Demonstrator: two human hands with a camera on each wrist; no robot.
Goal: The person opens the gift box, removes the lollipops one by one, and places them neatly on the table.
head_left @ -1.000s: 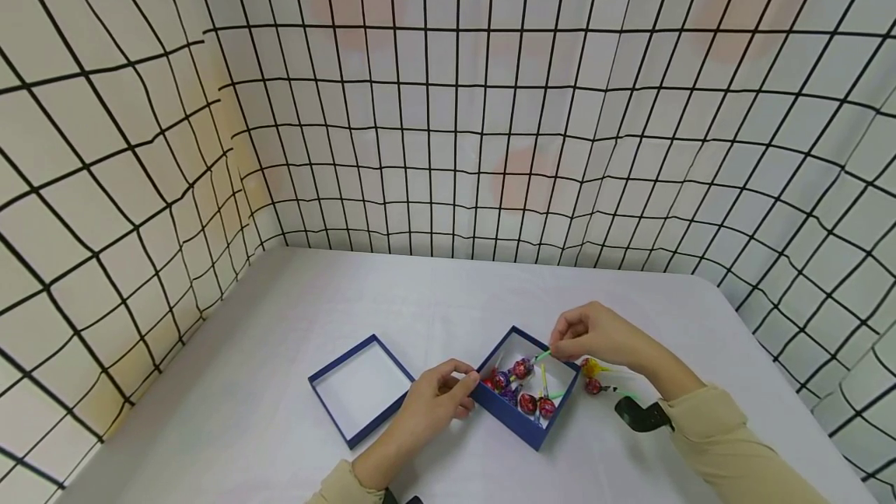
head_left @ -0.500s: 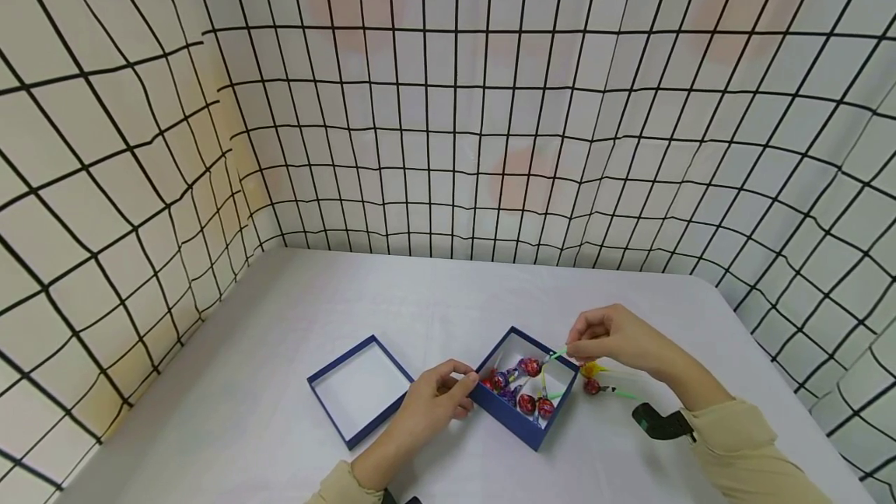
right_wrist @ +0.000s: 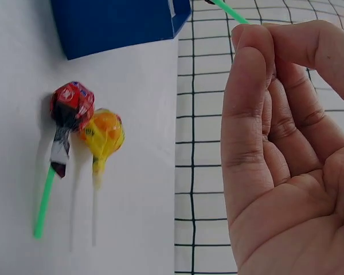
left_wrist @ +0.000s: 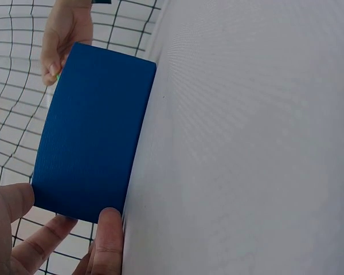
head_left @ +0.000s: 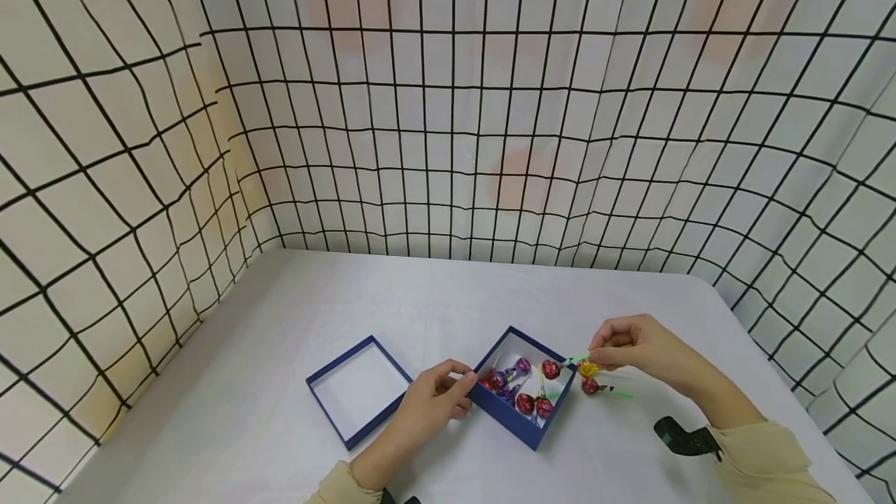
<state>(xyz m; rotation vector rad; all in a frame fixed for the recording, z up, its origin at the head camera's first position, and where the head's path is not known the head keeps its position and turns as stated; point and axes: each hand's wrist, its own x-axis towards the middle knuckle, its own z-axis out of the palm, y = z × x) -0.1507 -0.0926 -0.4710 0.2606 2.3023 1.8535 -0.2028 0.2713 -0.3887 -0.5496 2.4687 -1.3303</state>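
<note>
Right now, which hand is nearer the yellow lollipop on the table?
Right. The right hand is close by the yellow lollipop, holding a red lollipop; the left hand is across the box, holding its left corner.

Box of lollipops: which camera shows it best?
The head view, because it looks into the box, showing lollipops inside. The left wrist view shows only its blue outside; the right wrist view, just part, cut off at the top.
</note>
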